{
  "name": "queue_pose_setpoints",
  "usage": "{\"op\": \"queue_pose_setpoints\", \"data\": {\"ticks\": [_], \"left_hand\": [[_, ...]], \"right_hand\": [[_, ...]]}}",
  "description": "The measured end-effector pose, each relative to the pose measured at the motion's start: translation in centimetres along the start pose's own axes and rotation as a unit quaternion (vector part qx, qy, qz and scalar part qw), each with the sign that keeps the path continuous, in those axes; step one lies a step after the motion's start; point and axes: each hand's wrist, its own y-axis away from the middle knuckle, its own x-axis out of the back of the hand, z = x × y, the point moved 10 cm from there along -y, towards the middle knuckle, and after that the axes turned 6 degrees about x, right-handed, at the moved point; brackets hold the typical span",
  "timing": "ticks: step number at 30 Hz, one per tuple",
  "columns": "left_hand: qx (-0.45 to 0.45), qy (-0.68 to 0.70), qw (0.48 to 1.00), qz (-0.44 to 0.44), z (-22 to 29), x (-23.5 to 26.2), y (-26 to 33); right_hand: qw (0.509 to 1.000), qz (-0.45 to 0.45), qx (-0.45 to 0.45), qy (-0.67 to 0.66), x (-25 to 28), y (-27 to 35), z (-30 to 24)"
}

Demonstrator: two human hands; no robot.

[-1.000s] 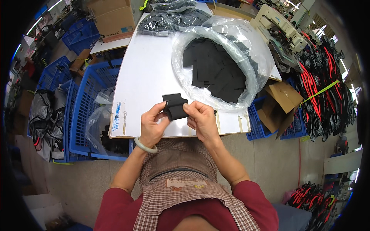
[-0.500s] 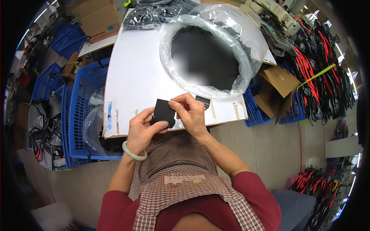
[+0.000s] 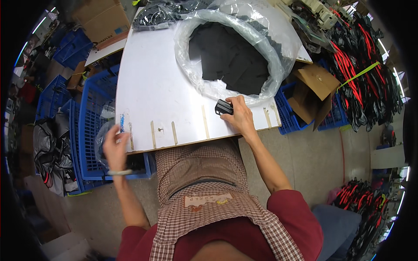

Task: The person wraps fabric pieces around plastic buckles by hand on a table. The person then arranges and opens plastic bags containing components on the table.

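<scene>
My right hand [image 3: 239,116] rests on the white table [image 3: 152,87] near its front edge, fingers closed on a small black part [image 3: 223,107]. Just behind it lies a large clear plastic bag [image 3: 193,65], rolled open and holding several flat black pieces [image 3: 230,56]. My left hand [image 3: 114,147] is blurred at the table's left front corner, above a blue crate [image 3: 89,130]. Its fingers are spread and nothing shows in them.
Strips of tape [image 3: 174,132] line the table's front edge. More blue crates [image 3: 69,43] and cardboard boxes [image 3: 102,19] stand at the left and back. An open cardboard box [image 3: 315,87] and bundles of red and black cables [image 3: 361,65] are at the right.
Both hands held a flat black piece together in front of me. Now the left hand has swung out left over the blue crate, empty, and the right hand grips a small black part on the table.
</scene>
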Motion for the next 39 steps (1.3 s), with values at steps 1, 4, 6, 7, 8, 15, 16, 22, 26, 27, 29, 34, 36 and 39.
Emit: {"op": "queue_pose_setpoints", "data": {"ticks": [1,4,6,7,8,15,16,22,26,27,29,34,36,39], "left_hand": [[0.011,0.093,0.992,-0.084,2.8,-5.6,1.1],[0.016,0.107,0.935,-0.337,7.1,-20.0,4.6],[-0.094,0.142,0.93,-0.325,9.0,-24.4,4.5],[-0.074,0.16,0.917,-0.358,8.2,-26.7,4.4],[-0.055,0.176,0.9,-0.394,8.5,-28.2,4.6],[0.131,0.296,0.892,-0.317,5.4,-24.6,3.6],[0.14,0.308,0.892,-0.299,5.4,-23.6,3.5],[0.15,0.352,0.893,-0.237,6.6,-19.5,2.6],[0.093,0.316,0.9,-0.286,8.7,-17.8,2.4],[0.093,0.321,0.898,-0.287,8.6,-17.1,2.4],[0.084,0.339,0.891,-0.291,9.8,-17.0,3.1],[0.085,0.36,0.885,-0.281,10.6,-15.9,3.7],[0.092,0.348,0.88,-0.309,10.5,-15.4,3.7],[0.108,0.36,0.874,-0.307,9.7,-14.5,4.1]], "right_hand": [[1.0,0.004,0.003,0.003,0.0,-0.1,0.0],[0.996,0.03,0.079,-0.025,0.2,0.1,-2.0],[0.988,0.007,0.141,-0.059,-1.4,0.9,-3.4],[0.983,0.026,0.16,-0.088,-1.5,0.9,-3.9],[0.977,0.046,0.176,-0.115,-1.1,0.8,-4.1],[0.95,0.174,-0.194,-0.171,2.7,-6.7,9.0],[0.964,0.16,-0.209,-0.025,2.7,-7.7,8.9],[0.945,0.298,-0.133,0.042,5.2,-9.4,7.8],[0.896,0.143,-0.008,-0.42,6.4,-8.3,-2.2],[0.881,0.094,0.007,-0.464,5.2,-7.8,-5.2],[0.863,0.032,0.043,-0.503,3.5,-6.4,-8.9],[0.901,-0.012,0.104,-0.421,2.9,-5.2,-11.3],[0.899,-0.02,0.129,-0.419,3.3,-5.0,-12.2],[0.904,-0.117,0.142,-0.387,1.8,-4.4,-13.9]]}}
